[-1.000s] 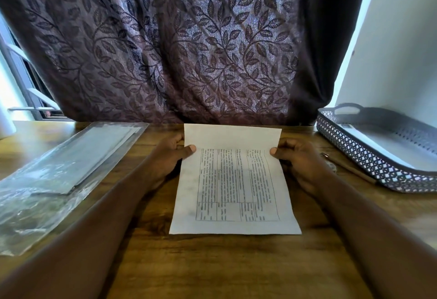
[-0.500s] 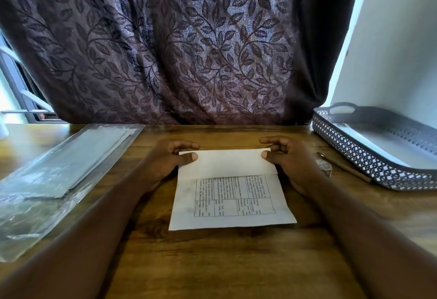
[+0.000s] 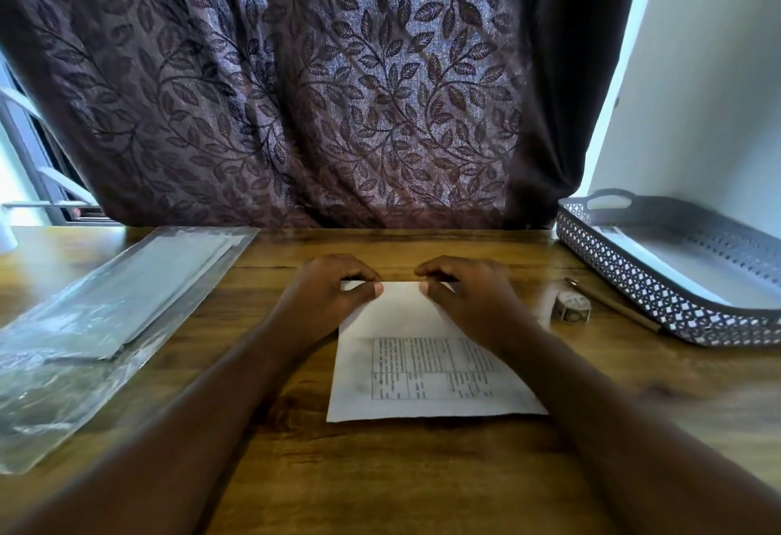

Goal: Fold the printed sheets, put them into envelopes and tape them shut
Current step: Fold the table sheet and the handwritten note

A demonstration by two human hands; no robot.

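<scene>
A printed sheet lies on the wooden table in front of me, its far part folded toward me so the blank back covers the upper text. My left hand pinches the folded far edge near the middle, thumb on top. My right hand pinches the same edge just to the right, fingers curled over it. A clear plastic pack of envelopes lies at the left. A small roll of tape sits to the right of my right hand.
A grey perforated tray holding white paper stands at the right, with a pen lying along its near side. A dark leaf-patterned curtain hangs right behind the table's far edge.
The sheet's far edge was folded over toward me. Both hands then slid inward along the fold from the corners toward its middle.
</scene>
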